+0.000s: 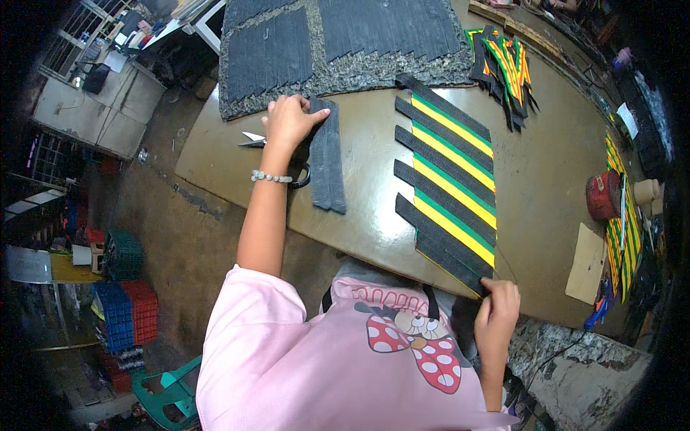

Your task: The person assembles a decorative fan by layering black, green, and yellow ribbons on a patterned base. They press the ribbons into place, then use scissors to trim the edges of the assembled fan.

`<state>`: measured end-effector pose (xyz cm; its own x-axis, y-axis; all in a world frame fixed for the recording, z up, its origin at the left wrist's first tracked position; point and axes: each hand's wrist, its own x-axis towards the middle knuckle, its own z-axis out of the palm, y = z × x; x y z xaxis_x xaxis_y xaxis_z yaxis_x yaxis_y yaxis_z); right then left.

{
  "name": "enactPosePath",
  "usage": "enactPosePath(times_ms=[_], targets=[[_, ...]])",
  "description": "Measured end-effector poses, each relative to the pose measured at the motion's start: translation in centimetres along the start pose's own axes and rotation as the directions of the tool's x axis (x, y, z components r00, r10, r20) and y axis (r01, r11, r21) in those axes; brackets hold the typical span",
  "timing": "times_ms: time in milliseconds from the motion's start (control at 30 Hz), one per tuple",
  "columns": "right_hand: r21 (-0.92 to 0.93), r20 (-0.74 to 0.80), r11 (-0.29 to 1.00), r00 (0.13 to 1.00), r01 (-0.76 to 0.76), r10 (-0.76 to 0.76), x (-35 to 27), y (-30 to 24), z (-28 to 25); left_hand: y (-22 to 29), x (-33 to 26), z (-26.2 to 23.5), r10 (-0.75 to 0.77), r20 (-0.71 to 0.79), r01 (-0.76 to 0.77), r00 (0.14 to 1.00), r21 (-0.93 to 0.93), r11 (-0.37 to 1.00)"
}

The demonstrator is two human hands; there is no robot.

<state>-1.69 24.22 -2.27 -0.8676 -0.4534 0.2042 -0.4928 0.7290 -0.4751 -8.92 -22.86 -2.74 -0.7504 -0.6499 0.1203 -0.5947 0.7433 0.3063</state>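
Observation:
My left hand [289, 121] is at the top end of a flat bundle of black webbing strips [328, 161], its thumb across the strips and its other fingers bent at their edge. Beneath that wrist lies a pair of scissors [254, 140], partly hidden, with a black handle loop showing beside the bundle. My right hand [497, 309] pinches the lower right corner of a striped panel [453, 179] at the table's near edge. Black, yellow and green bands run diagonally across this panel, and black strip ends stick out along its left side.
Beyond the bundle, rows of black strips lie on a speckled grey slab [316, 68]. Colourful striped offcuts [507, 68] are heaped at the far right of the table [374, 237]. A red round container [602, 195], brown card [586, 262] and more striped pieces [624, 248] sit at the right.

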Motion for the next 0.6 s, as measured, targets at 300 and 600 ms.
enactPosePath(times_ms=[300,600], targets=[[0.823,-0.07,0.567,0.987,-0.024,0.145,7.2,-4.6,-0.5,9.6,-15.0,-7.4,0.292,0.051,-0.065,0.955,-0.924,0.377],[0.55,-0.486,0.718,0.863,0.425,-0.138,7.4,-6.5,2.1,12.7,-20.3,-7.3,0.393,0.37,0.312,0.841,-0.928,0.205]])
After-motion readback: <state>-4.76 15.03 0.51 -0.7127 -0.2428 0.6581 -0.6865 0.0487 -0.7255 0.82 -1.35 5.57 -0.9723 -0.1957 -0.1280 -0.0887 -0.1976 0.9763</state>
